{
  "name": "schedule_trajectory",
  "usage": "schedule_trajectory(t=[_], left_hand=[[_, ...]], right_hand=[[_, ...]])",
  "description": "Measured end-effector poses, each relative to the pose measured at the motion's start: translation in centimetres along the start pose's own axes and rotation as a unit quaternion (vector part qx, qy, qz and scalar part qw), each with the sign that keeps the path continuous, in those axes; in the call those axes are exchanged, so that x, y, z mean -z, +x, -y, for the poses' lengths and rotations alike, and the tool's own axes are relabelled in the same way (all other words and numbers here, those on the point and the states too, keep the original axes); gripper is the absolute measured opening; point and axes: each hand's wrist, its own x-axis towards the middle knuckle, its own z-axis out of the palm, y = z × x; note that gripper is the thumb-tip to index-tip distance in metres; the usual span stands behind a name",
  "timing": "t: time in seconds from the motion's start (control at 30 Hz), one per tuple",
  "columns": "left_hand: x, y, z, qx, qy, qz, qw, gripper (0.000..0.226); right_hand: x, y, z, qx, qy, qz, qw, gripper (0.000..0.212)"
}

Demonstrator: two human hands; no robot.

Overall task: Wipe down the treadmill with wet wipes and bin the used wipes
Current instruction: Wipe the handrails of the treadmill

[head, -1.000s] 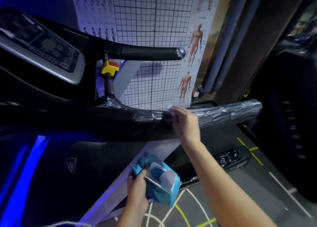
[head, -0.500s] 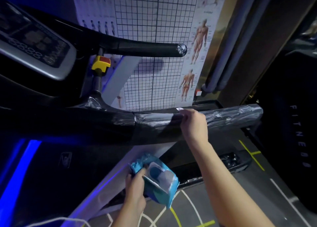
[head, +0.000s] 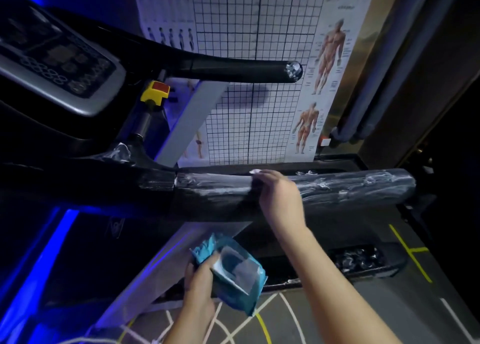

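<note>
Mid wiping: pressing the wet wipe (head: pixel 255 172) onto the wrapped handrail (head: pixel 350 187) of the treadmill (head: pixel 78 65), mid-length, pinched in the right grip (head: pixel 280 200). Clasping the wipes pack (head: pixel 239 273) low in the left grip (head: pixel 200 282). Next, likely: sweeping toward the rail's free end, keeping contact.

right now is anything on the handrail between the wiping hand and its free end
Nothing visible. The right hand presses the wipe on the wrapped handrail, and from there to its free end only wrinkled plastic wrap shows. The left hand holds the wipe pack lower down.
</note>
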Motion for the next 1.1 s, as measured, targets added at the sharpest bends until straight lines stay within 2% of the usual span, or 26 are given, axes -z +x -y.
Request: schedule_trajectory(t=[0.13,0.27,0.33,0.4,0.43,0.53,0.6,0.7,0.77,0.8,0.93,0.97,1.03,1.1], left_hand=[[-1.5,-1.4,0.4,-0.015,-0.001,-0.014,1.0,0.048],[-2.1,-1.7,0.6,-0.024,-0.011,-0.028,0.999,0.053],[-2.0,-1.6,0.8,-0.047,-0.012,-0.029,0.998,0.054],[-1.8,-2.0,1.4,-0.068,-0.027,-0.029,0.997,0.045],[-1.8,-2.0,1.8,-0.073,-0.036,-0.04,0.996,0.047],[-1.1,-1.6,3.0,-0.06,-0.082,-0.041,0.994,0.073],[-0.8,-1.1,3.8,-0.045,-0.105,-0.032,0.993,0.077],[-1.9,-3.0,3.6,-0.088,-0.123,-0.074,0.986,0.053],[-2.2,-3.3,4.2,-0.106,-0.134,-0.061,0.983,0.044],[-2.4,-3.5,4.4,-0.11,-0.141,-0.054,0.982,0.047],[-4.2,-3.7,5.4,-0.088,-0.125,-0.039,0.988,0.082],[-4.9,-3.8,5.6,-0.083,-0.112,-0.041,0.989,0.078],[-6.3,-4.1,6.0,-0.088,-0.088,-0.051,0.991,0.055],[-8.0,-4.5,6.2,-0.078,-0.071,-0.053,0.993,0.045]], right_hand=[[4.4,0.5,-6.6,-0.092,-0.018,-0.046,0.995,0.041],[6.6,0.7,-8.6,-0.169,0.007,-0.092,0.981,0.038],[5.6,0.4,-7.2,-0.123,0.036,-0.116,0.985,0.045],[3.2,-0.5,-4.6,-0.022,0.072,-0.072,0.995,0.044],[1.8,-1.1,-3.3,0.027,0.088,-0.035,0.995,0.041],[-0.6,-2.4,-1.5,0.087,0.117,0.007,0.989,0.043],[-0.4,-2.4,-2.5,0.091,0.122,0.006,0.988,0.046],[1.1,-1.6,-6.6,0.085,0.084,-0.011,0.993,0.043],[2.6,-0.7,-10.2,0.065,0.063,-0.036,0.995,0.044],[3.5,-0.3,-12.1,0.054,0.052,-0.049,0.996,0.043],[7.4,0.9,-19.1,0.0,0.013,-0.098,0.995,0.04],[8.2,1.0,-20.6,-0.016,0.005,-0.11,0.994,0.04],[9.8,1.2,-23.2,-0.042,-0.003,-0.129,0.991,0.041],[11.1,1.7,-25.1,-0.064,0.003,-0.145,0.987,0.043]])
